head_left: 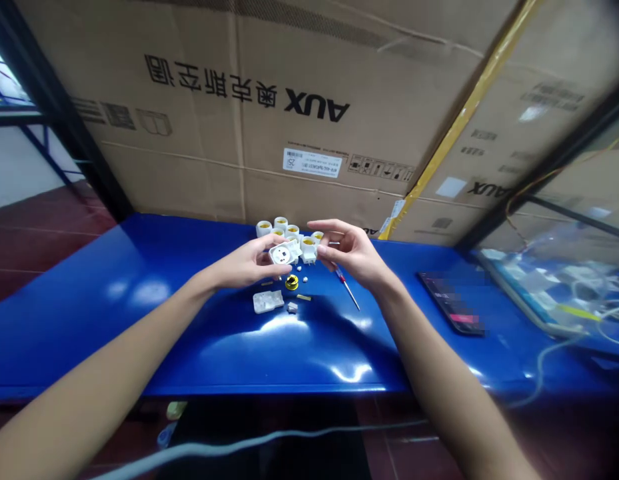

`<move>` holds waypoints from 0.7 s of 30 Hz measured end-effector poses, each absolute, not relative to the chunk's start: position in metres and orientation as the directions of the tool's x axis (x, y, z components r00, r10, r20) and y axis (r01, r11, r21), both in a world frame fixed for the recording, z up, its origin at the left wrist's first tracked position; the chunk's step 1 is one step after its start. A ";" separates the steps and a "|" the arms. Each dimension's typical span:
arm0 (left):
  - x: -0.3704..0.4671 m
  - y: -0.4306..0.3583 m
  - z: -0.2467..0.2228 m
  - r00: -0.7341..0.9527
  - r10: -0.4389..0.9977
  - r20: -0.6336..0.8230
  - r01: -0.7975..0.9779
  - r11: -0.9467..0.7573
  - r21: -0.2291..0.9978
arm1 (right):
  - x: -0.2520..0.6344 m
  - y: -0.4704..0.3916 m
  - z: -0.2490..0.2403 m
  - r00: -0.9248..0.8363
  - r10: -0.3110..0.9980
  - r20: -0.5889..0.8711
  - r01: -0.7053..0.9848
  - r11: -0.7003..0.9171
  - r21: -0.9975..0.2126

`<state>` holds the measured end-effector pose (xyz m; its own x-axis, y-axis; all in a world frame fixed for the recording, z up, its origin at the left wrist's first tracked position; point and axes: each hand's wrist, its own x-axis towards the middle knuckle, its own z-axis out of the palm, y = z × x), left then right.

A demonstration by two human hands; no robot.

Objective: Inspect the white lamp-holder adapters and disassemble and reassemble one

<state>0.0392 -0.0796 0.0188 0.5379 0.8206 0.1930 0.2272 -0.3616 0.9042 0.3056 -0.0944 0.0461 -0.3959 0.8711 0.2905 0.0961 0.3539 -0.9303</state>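
My left hand (250, 262) grips a white plastic housing half (284, 253) between thumb and fingers, its round inner side facing up. My right hand (353, 253) is just right of it, index finger stretched out and apart from the thumb, with no held thing visible. Behind both hands stand several white lamp-holder-like pieces (264, 229) with yellow insides. A screwdriver (347, 287) points toward me below the right hand, its upper end partly hidden. On the table lie another white housing piece (268, 302), a yellow-and-black round part (292, 282) and a small white block (292, 307).
The blue tabletop (154, 320) meets large cardboard cartons (204, 140) at the back. At right are a dark phone (452, 303) and a tray (524, 293) with white items and cables. A pale cable (269, 437) crosses in front, below the table edge.
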 end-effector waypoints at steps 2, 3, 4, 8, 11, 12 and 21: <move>0.041 -0.080 0.019 0.556 0.816 0.156 0.194 -0.310 0.931 | 0.296 -0.096 0.041 -0.359 0.877 0.320 0.022 0.351 -0.936; 0.041 -0.079 0.019 0.565 0.814 0.135 0.185 -0.284 0.941 | 0.291 -0.096 0.037 -0.344 0.882 0.323 -0.018 0.337 -0.941; 0.041 -0.079 0.019 0.553 0.823 0.131 0.184 -0.274 0.944 | 0.287 -0.095 0.033 -0.326 0.890 0.317 -0.059 0.316 -0.947; 0.042 -0.078 0.017 0.507 0.856 0.098 0.216 -0.237 0.947 | 0.277 -0.092 0.019 -0.262 0.916 0.303 -0.140 0.275 -0.951; 0.043 -0.079 0.015 0.475 0.872 0.119 0.199 -0.239 0.950 | 0.272 -0.092 0.013 -0.145 0.926 0.350 -0.140 0.331 -0.933; 0.043 -0.079 0.015 0.470 0.873 0.132 0.185 -0.243 0.952 | 0.271 -0.092 0.012 -0.115 0.926 0.358 -0.130 0.344 -0.930; 0.053 -0.086 0.014 0.385 0.904 0.186 0.147 -0.259 0.955 | 0.262 -0.099 0.013 -0.044 0.898 0.437 -0.064 0.434 -0.899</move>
<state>0.0532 -0.0857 0.0142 0.3853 0.9039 0.1857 0.1469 -0.2587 0.9547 0.2615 -0.0989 0.0126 -0.0437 0.8984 0.4371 -0.0636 0.4341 -0.8986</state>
